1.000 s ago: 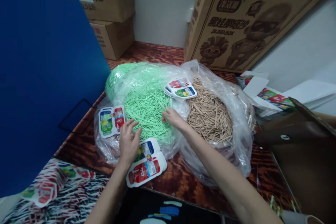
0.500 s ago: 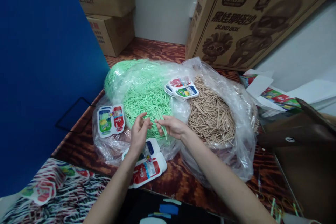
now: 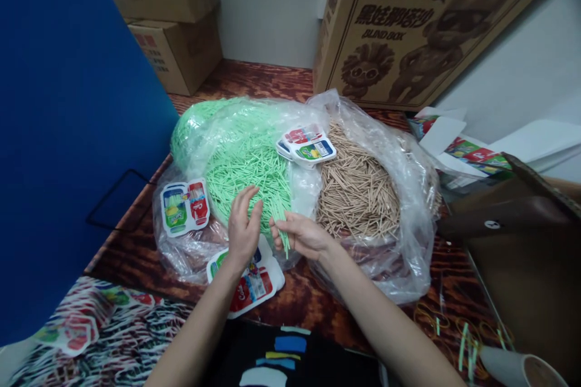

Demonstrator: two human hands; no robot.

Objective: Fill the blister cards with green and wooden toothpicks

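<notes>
Gripping thin lt-green sticks (image 3: 284, 240)

R hand (image 3: 305, 234) pinches small bunch above clear plastic bag (image 3: 188, 257) w/ more, twd L edge of reddish-brown wood-grain table (image 3: 267, 77). L hand (image 3: 245, 227) alongside, fingers loosely apart; wht printed card (image 3: 259, 284) below, nr front edge.

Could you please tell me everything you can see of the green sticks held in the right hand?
The green sticks are a small bunch of thin, straight, pale pieces, their material unclear. They lie roughly side by side, steeply slanted in view, held by the right hand's grip, their lower ends jutting free.
</notes>
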